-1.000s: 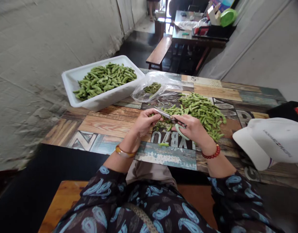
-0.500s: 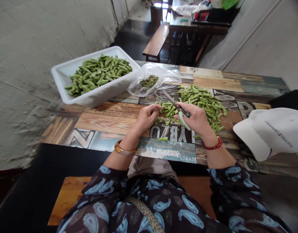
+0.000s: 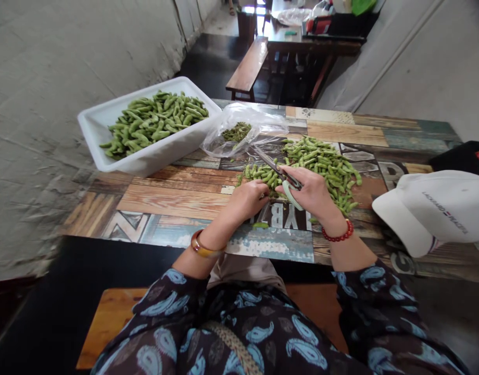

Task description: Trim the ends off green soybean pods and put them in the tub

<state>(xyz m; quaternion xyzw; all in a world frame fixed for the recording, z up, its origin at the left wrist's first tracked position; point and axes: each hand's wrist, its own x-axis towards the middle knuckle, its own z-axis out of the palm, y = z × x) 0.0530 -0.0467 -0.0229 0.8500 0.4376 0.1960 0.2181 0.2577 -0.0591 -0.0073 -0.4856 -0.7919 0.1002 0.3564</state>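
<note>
Inside the white tub (image 3: 146,161), green pods (image 3: 155,122), heaped.

Head view, one: worn on the person's head, facing forward and steeply down over both hands (image 3: 250,200) and the near bench (image 3: 173,199).

the far table (image 3: 281,35) is cut off at the top, the white baseball cap (image 3: 438,208) at right. the scissors (image 3: 271,164) are partly hidden by the right hand (image 3: 309,191); what is held by the left hand (image 3: 248,200) cannot be told.
</note>
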